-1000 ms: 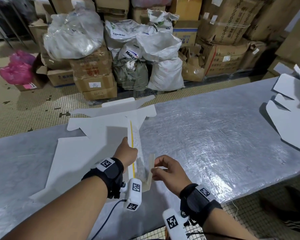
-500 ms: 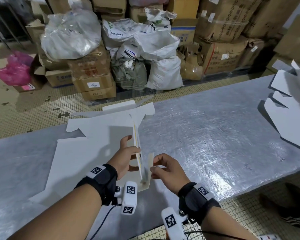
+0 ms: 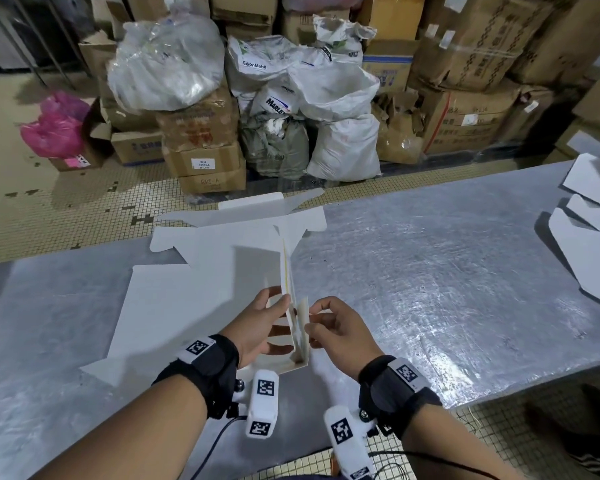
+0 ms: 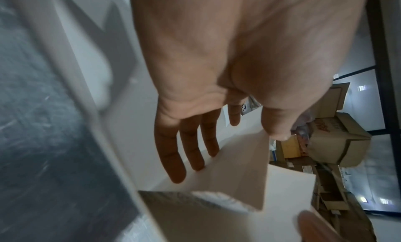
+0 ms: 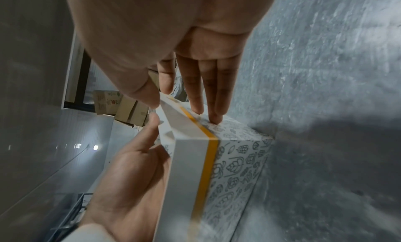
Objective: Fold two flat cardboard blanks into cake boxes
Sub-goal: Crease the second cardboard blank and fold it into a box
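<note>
The cardboard blank (image 3: 174,299) lies white side up on the near left of the grey table (image 3: 447,278), its far flaps reaching over the table's far edge. Its right side panel (image 3: 289,292) is folded up on edge, with a yellow stripe (image 5: 206,160) and a printed pattern of small line drawings on its outer face. At the near end a small corner flap (image 3: 303,323) stands turned up too — the two meet at the near corner of the blank.

The left hand (image 3: 262,327) is on the inner side of the raised panel, fingers nearly straight and spread against the white card, thumb at the panel's top edge. The right hand (image 3: 340,327) is on the outer side, fingers extended with their tips on the printed face, thumb on the top edge; whether it truly pinches the card cannot be told.

At the table's far right edge lies a stack of more flat blanks (image 3: 589,244), well apart from the hands. Beyond the table, on the tiled floor, stand cardboard cartons (image 3: 205,161), white woven sacks (image 3: 340,126), a clear plastic bag (image 3: 163,64) atop cartons, and a pink bag (image 3: 56,126) at far left.
</note>
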Available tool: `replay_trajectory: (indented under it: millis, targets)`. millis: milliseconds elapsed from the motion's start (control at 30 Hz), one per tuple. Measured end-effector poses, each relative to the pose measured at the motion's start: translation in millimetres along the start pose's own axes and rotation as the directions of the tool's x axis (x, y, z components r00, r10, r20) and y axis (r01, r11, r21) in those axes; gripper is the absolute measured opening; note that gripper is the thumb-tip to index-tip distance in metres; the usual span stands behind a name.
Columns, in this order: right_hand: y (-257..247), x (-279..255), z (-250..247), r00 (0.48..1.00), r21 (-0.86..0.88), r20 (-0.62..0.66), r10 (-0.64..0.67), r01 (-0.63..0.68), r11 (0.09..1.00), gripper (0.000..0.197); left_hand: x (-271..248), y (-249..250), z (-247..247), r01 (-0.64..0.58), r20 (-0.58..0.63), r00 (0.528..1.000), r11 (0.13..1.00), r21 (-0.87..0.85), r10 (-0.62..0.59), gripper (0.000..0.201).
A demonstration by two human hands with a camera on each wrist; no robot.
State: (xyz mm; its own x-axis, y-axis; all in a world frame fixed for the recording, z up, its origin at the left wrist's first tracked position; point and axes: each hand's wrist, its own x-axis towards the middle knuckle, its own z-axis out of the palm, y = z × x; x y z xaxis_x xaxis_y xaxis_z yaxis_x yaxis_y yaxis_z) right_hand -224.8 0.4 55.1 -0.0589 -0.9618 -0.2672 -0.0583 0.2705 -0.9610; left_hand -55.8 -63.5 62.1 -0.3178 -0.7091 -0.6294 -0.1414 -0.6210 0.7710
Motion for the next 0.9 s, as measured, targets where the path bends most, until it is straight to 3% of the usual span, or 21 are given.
replay_trajectory:
  millis: [400,600,900]
  targets:
    - [-8,1,2,0.998,-0.104,0.052,-0.042,0.047,0.993,0.022,-4,6,6,-0.044,0.000,0.999,0.996,0.074,0.044,0.038]
    - [-10,-7,2,0.994,-0.143,0.078,-0.078,0.088,0.986,0.024,-8,8,8,-0.034,0.000,0.999,0.998,0.057,0.034,0.032]
    - [-6,8,2,0.997,-0.130,0.054,-0.054,0.061,0.990,0.014,-6,9,8,-0.042,0.014,0.999,0.996,0.074,0.041,0.034]
